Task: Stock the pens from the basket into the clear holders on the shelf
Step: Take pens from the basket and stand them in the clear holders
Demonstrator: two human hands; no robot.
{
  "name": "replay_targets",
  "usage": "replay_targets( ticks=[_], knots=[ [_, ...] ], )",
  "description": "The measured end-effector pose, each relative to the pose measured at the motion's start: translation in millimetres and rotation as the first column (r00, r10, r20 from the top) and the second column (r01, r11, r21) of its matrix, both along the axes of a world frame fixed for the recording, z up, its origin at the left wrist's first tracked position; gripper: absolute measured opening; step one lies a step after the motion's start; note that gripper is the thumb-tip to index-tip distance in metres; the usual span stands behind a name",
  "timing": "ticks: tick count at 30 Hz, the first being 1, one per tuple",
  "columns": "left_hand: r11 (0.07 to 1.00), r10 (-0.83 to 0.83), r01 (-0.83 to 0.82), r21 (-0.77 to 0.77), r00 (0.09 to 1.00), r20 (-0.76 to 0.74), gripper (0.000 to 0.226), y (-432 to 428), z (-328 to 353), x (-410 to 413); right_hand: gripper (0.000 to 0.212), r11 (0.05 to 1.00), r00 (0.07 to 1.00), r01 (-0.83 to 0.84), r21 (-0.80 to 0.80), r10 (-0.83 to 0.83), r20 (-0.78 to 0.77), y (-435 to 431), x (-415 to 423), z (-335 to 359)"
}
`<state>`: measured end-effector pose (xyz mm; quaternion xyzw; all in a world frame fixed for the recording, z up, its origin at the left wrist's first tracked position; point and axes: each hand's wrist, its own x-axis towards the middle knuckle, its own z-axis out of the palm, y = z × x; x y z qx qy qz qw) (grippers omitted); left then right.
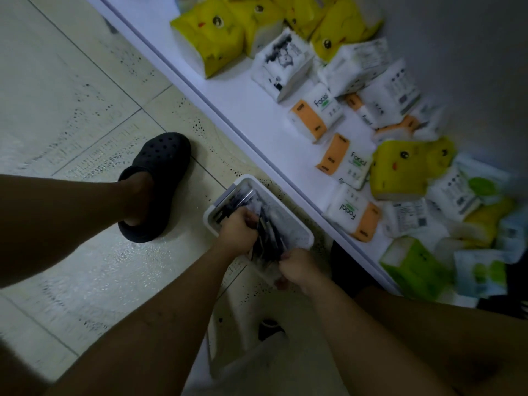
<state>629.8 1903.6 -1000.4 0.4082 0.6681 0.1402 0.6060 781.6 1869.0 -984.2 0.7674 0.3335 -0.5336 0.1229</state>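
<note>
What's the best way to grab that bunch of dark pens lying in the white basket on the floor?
Probably from above, round the middle of the barrels: the pens lie roughly side by side, and the walls of the basket block the sides. The left hand and right hand grip them so.

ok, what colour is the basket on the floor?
White basket, shown best in the head view; the pens in it are dark.
</note>
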Motion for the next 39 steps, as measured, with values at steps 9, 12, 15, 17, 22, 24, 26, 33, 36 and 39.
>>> replay_targets(
  ticks=[9,12,15,17,22,24,26,33,36,39],
  knots=[
    [0.988,-0.128,0.124,0.087,0.990,0.049,0.041,-12,75,-1,0.013,0.947,0.945,0.225,0.230,-0.155,-0.287,-8,18,81],
    [0.986,-0.097,0.084,0.144,0.992,0.086,0.042,-9,105,1,0.010,0.915,0.942,0.216,0.340,-0.104,-0.320,-10,15,104],
    [0.977,-0.050,0.031,0.210,0.995,0.088,0.032,-9,132,1,0.026,0.872,0.958,0.150,0.466,-0.011,-0.288,-12,8,128],
    [0.969,0.008,-0.029,0.244,0.996,0.087,0.025,-12,148,-1,0.021,0.827,0.957,0.155,0.541,0.011,-0.290,-12,3,142],
    [0.941,0.106,-0.138,0.310,0.987,0.119,0.024,-20,184,-4,0.012,0.754,0.885,0.348,0.557,-0.069,-0.460,-10,-11,166],
    [0.931,0.140,-0.166,0.324,0.985,0.103,0.028,-24,194,-3,0.014,0.728,0.926,0.276,0.627,-0.025,-0.378,-11,-14,167],
    [0.908,0.176,-0.206,0.365,0.978,0.113,0.031,-27,201,-1,0.017,0.666,0.953,0.191,0.721,0.052,-0.300,-11,-16,172],
    [0.803,0.100,-0.158,0.575,0.986,0.132,0.024,-33,229,4,0.018,0.524,0.872,0.376,0.765,0.080,-0.483,-15,-22,209],
    [0.803,0.105,-0.207,0.559,0.972,0.209,0.018,-30,242,6,0.013,0.481,0.868,0.399,0.781,0.076,-0.490,-12,-20,221],
    [0.791,0.066,-0.213,0.574,0.962,0.266,0.021,-27,263,7,0.011,0.398,0.868,0.426,0.812,0.073,-0.491,-11,-16,234]
  ],
)
